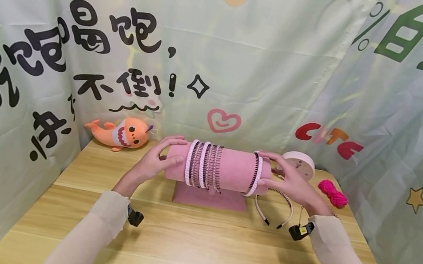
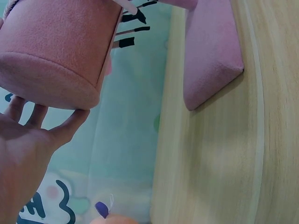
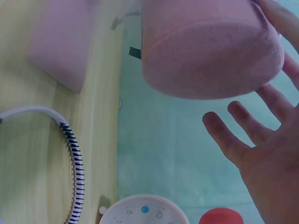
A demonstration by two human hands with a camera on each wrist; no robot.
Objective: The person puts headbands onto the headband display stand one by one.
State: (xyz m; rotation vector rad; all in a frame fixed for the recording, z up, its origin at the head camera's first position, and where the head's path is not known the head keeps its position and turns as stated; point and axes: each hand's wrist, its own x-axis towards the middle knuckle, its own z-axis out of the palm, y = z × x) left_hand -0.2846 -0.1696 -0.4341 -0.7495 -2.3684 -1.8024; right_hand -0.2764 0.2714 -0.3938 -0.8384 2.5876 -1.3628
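Observation:
A pink padded headband stand (image 1: 236,171) lies across the table, its roll raised on a flat base (image 1: 211,198). My left hand (image 1: 157,158) grips the roll's left end, thumb in front and fingers behind and below the end face. Several white and dark headbands (image 1: 204,164) circle the roll's left half. Near the right end, my right hand (image 1: 289,180) holds a white headband with black stitching (image 1: 257,173), thumb in front and index finger on top. Its other fingers spread beside the roll's end (image 3: 210,60) in the right wrist view.
Another white headband with black stitching (image 1: 291,203) lies on the wooden table (image 1: 196,246) at right. Behind it stand a round white clock (image 1: 305,163) and a bright pink yarn bundle (image 1: 332,193). An orange shark plush (image 1: 131,132) sits back left. Printed cloth (image 1: 274,78) encloses the table.

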